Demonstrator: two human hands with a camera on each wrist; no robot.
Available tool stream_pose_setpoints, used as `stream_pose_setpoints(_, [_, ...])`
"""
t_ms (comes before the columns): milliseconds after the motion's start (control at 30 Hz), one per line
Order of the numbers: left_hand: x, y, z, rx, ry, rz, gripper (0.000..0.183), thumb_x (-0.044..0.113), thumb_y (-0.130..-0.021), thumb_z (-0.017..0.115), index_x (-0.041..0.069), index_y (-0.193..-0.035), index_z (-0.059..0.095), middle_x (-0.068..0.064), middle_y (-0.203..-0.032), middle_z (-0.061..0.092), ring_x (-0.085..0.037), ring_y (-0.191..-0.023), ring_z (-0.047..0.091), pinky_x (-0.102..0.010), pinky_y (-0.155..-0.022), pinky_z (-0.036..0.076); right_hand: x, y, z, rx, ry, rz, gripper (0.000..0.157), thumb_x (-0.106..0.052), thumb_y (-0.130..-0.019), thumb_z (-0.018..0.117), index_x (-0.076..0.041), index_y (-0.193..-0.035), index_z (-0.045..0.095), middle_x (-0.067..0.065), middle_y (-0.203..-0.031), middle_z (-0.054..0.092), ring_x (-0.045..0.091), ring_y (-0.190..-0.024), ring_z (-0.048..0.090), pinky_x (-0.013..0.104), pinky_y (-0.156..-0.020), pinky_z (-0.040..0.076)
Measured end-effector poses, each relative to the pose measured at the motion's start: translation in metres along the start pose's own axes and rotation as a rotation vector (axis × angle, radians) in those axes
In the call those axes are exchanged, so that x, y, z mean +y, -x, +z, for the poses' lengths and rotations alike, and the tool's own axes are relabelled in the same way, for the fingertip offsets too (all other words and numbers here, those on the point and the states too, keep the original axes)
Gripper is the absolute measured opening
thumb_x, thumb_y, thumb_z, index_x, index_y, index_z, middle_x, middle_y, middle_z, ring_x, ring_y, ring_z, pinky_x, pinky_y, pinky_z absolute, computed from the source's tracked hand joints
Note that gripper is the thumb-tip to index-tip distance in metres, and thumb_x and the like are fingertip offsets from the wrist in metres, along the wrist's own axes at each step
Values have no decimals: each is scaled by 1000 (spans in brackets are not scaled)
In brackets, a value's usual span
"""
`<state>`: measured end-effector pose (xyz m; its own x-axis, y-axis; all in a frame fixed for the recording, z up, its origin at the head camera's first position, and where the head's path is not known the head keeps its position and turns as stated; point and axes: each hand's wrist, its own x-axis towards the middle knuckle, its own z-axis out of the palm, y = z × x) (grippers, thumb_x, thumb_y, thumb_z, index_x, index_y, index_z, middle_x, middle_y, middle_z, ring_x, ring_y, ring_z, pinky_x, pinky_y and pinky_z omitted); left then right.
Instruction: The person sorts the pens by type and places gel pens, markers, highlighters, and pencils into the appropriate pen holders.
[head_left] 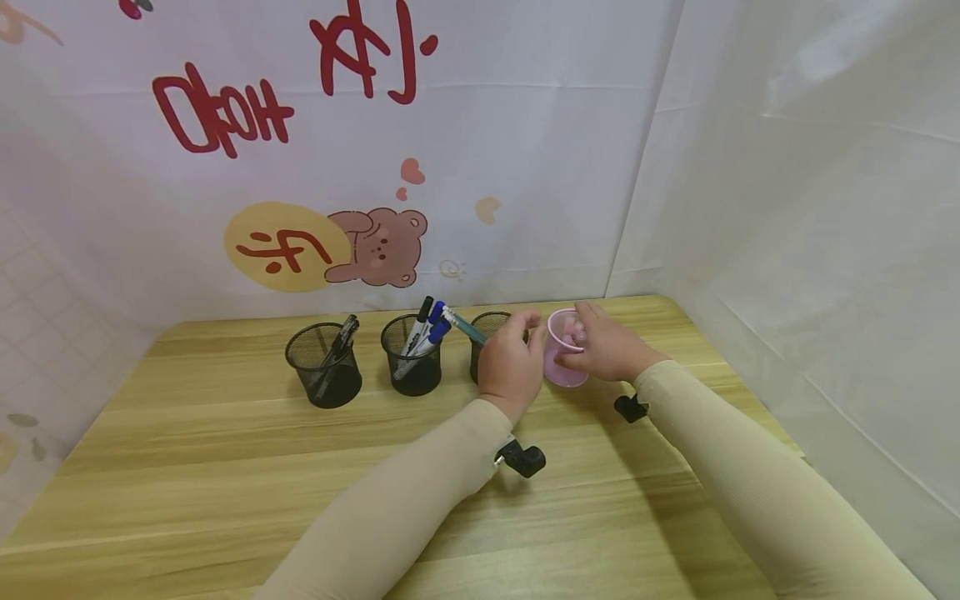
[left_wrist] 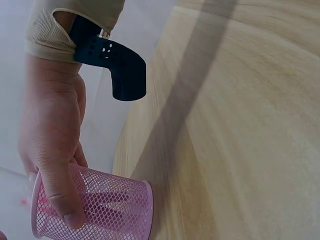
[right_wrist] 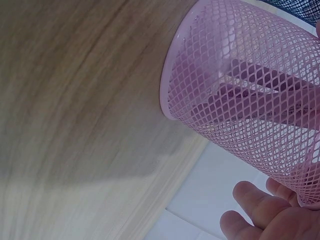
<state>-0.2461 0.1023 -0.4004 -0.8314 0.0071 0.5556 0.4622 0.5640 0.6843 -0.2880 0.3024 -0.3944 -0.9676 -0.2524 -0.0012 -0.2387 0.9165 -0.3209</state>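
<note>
A pink mesh pen holder (head_left: pixel 564 372) stands at the right end of the row, pens showing through its wall in the left wrist view. My right hand (head_left: pixel 611 347) grips it by the rim, thumb down the outside in the left wrist view. In the right wrist view several of its fingers (right_wrist: pixel 260 207) show beside the rim. Just left of the pink holder, my left hand (head_left: pixel 512 367) has its fingers loosely bent, a gap showing between thumb and fingers. It partly hides a black mesh pen holder (head_left: pixel 476 360) with teal pens (head_left: pixel 468 330).
Two more black mesh pen holders stand to the left, one (head_left: pixel 336 390) with dark pens and one (head_left: pixel 417 382) with black- and blue-capped markers. They share the wooden table (head_left: pixel 300 492). A printed white cloth (head_left: pixel 510 133) hangs behind, and white cloth also hangs at the sides.
</note>
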Motion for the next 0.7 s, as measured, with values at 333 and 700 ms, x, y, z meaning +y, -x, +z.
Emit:
stream_pose_setpoints(333, [1,10,-11,-99,72,45,24,24,-104,65,11,-124,71,-1,-119,79,-9,-76,72,-23,-63,53,-1,-1,2,13,-18,-1,100,-48,-88,79,2,-158,28,25,-154,42,44,-120,64,60,-101,56])
stream_pose_setpoints(700, [1,24,-43,-303,25,157,40,38,-107,54,11,-135,65,-3,-128,74,-19,-106,75,-34,-83,62,-1,0,0,6,-18,-11,101,-49,-88,78,0,-160,26,25,-159,39,44,-122,64,60,-101,56])
